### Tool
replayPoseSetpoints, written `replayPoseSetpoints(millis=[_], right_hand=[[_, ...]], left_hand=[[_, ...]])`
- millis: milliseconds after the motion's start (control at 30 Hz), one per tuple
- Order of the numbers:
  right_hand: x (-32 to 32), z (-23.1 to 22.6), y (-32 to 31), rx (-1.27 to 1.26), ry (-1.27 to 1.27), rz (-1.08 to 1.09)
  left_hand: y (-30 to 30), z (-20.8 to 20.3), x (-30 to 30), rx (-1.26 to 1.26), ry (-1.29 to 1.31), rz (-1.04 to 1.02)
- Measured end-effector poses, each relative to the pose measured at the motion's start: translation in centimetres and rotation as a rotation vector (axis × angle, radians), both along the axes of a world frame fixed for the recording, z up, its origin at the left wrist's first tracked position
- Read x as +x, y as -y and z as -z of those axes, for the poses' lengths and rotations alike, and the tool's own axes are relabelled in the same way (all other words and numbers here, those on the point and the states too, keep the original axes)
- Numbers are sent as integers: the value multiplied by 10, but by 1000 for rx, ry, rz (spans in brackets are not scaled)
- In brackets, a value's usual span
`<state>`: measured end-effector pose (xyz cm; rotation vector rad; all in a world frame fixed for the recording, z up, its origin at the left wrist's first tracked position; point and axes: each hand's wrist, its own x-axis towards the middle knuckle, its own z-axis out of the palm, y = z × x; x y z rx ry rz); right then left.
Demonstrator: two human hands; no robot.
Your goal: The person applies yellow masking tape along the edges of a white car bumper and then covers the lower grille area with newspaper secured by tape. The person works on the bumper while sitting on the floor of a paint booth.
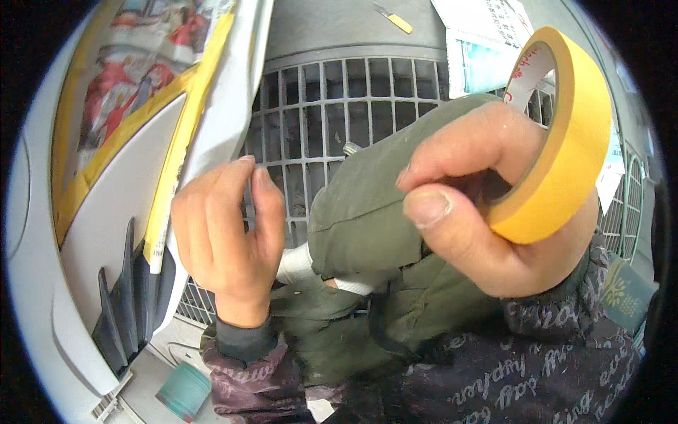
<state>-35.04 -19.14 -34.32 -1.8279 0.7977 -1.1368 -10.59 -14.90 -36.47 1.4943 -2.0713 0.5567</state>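
Note:
My right hand [494,233] carries a roll of yellow masking tape [575,141], its ring around the fingers and its broad side facing right. Thumb and forefinger of that hand come close together, pointing left. My left hand [226,233] has its fingers curled, thumb beside the forefinger; whether anything sits between them is hidden. It lies next to the edge of a large white panel [134,155]. Strips of yellow tape [169,166] run along this panel and frame a printed, red-and-white covering sheet [134,85]. Black fins [127,304] stand at the panel's lower end.
Under me is a grey floor grating [325,85]. A yellow-handled knife [395,18] rests on the grey surface at the far side. Printed sheets [480,42] lie at the upper right. A green translucent container [185,392] stands at lower left, and my green-trousered leg [367,205] extends between my hands.

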Motion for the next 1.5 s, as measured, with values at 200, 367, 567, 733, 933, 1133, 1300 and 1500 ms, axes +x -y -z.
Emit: replayPoseSetpoints(millis=[200,367,567,733,933,1133,1300,1500], right_hand=[[-2,3,11,99,85,-10],[-2,-3,13,107,-1,-4],[23,-8,30,126,-389,-115],[91,13,24,218,-395,-210],[100,26,10,-24,-597,-205],[48,12,-40,-295,-737,-297],[-25,-60,-49,-381,-947,309],[-33,-103,-61,-309,-1159,211]], left_hand=[[40,-12,-16,17,-128,-540],[42,-14,-12,24,-90,-499],[30,-18,-10,86,-106,-429],[-20,-18,-15,239,-346,-401],[-126,7,-9,415,-594,-425],[-230,0,22,458,-713,-565],[-266,-33,92,340,-596,-364],[-359,9,184,401,-582,-737]])
